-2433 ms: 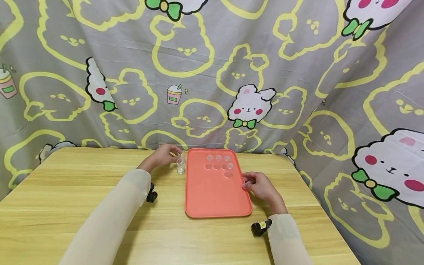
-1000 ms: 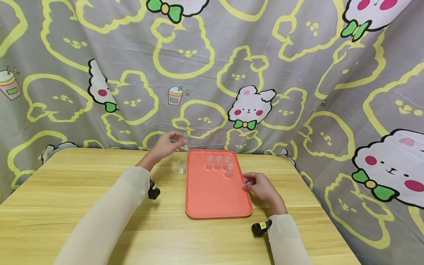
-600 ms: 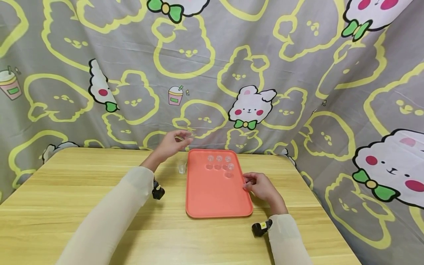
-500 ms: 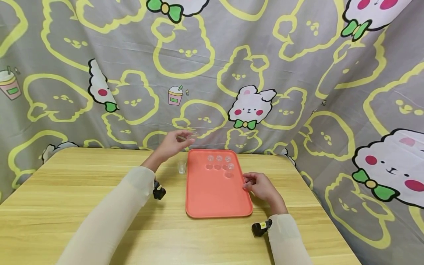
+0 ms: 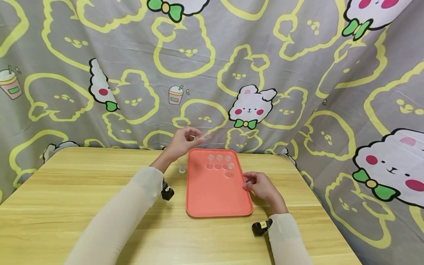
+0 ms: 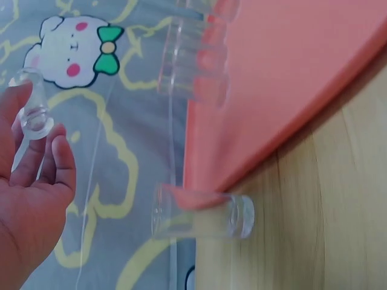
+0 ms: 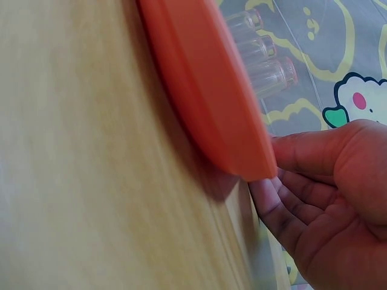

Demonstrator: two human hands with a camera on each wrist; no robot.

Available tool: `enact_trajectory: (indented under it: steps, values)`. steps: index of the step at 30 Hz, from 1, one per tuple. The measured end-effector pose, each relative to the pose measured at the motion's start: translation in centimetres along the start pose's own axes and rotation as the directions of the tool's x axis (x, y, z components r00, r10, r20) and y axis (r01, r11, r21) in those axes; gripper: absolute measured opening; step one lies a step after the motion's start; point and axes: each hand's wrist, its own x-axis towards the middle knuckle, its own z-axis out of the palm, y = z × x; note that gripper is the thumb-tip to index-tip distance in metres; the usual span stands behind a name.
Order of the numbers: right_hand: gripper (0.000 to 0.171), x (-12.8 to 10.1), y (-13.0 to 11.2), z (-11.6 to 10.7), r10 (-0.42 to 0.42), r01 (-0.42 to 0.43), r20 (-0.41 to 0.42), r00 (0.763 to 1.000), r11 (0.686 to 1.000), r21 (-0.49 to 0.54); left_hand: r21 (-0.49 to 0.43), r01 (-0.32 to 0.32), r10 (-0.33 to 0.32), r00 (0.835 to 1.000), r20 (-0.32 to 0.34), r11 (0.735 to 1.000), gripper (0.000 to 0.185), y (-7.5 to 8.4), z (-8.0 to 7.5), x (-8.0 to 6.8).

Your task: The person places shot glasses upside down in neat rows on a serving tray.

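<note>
Grey cloth [image 5: 281, 48] printed with yellow outlines and white rabbits hung behind a wooden table [image 5: 66, 206], on which an orange tray [image 5: 215, 195] lay flat. At the tray's far end stood a small cluster of clear little glasses [image 5: 219, 162], close together. Another clear glass [image 5: 182, 165] stood alone on the table just beside the tray's left edge, and in the left wrist view this glass [image 6: 202, 214] sat right against the tray's corner. The left hand [image 5: 183, 141] was raised above the table near the tray's far left corner, its thumb and fingertips pinching a small clear glass [image 5: 200, 138]; the left wrist view showed that glass [image 6: 33, 109] held at the fingertips with the other fingers loosely curled beneath it. The right hand [image 5: 261, 186] rested on the table at the tray's right edge, its fingers bent and touching the rim. In the right wrist view, the right hand's fingers [image 7: 302, 154] lay against the tray's edge [image 7: 242, 151], with the thumb above and the others curled underneath.
</note>
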Motion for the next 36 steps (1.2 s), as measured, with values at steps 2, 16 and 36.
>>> enact_trajectory:
  steps: [2, 16, 36]
  values:
    - [0.041, 0.0, 0.0, 0.0, -0.016, 0.016, 0.002, 1.000, 1.000, 0.001, 0.013, -0.018, 0.018, 1.000, -0.001, 1.000, 0.035, 0.1, 0.4, 0.1]
    - [0.041, 0.2, 0.2, -0.1, -0.020, 0.020, 0.012, 1.000, 1.000, 0.007, -0.015, -0.022, 0.023, 0.999, 0.032, 1.000, 0.031, 0.9, 3.4, 0.5]
    - [0.041, 0.2, 0.1, 0.0, 0.008, -0.008, 0.000, 1.000, 1.000, 0.011, 0.154, -0.075, 0.047, 0.983, 0.179, 0.985, 0.030, 0.8, 6.3, 0.0]
